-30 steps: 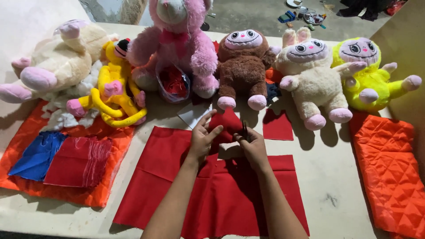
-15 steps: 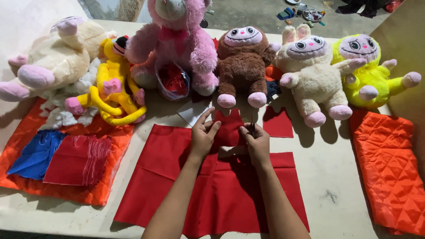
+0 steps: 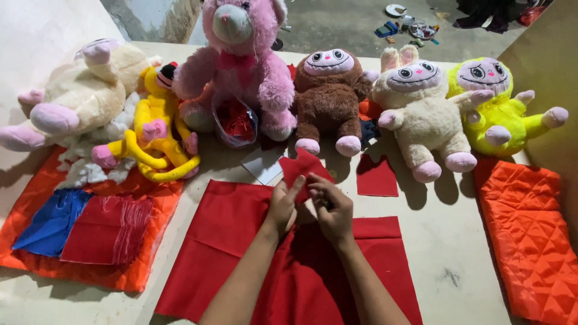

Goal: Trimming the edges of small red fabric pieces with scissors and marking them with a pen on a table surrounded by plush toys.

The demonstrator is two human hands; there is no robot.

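Observation:
My left hand and my right hand meet over the middle of the table, both pinching a small red felt piece held up off the surface. Under my forearms lies a large red cloth sheet. A smaller red felt square rests flat just right of my hands. What my fingertips hold besides the felt is hidden.
A row of plush toys stands behind: cream, yellow monkey, pink bear, brown, beige, lime. Orange quilted fabric lies at left, bearing blue and red cloth, and at right. White paper lies near the bear.
Both hands have drawn slightly closer together and nearer to me, still working the small red felt piece. The toys and cloths have not moved.

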